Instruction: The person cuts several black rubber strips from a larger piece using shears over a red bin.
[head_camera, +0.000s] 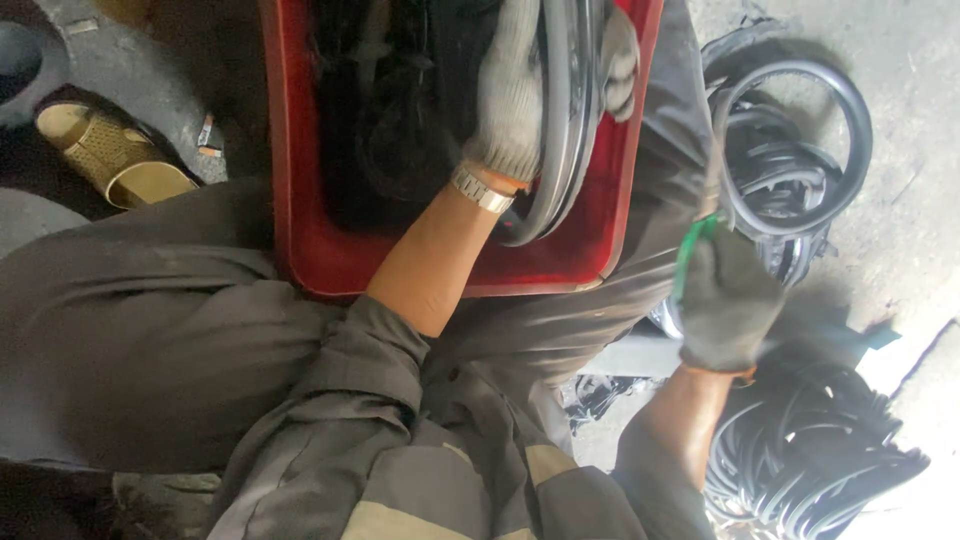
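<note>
The left hand (515, 95) has its gloved fingers curled tight around a black tube (560, 130) in the red tub (300, 200), while the right hand (728, 300) pinches a green tool (690, 250) by a loose ring (790, 150), with many rings (810, 450) piled below.

The concrete floor (920, 120) carries a sandal (115, 155) at its left edge and black rubber rings (790, 150) at right.

daylight glares on the right floor; left side dim, right hand perhaps slightly motion-blurred.
</note>
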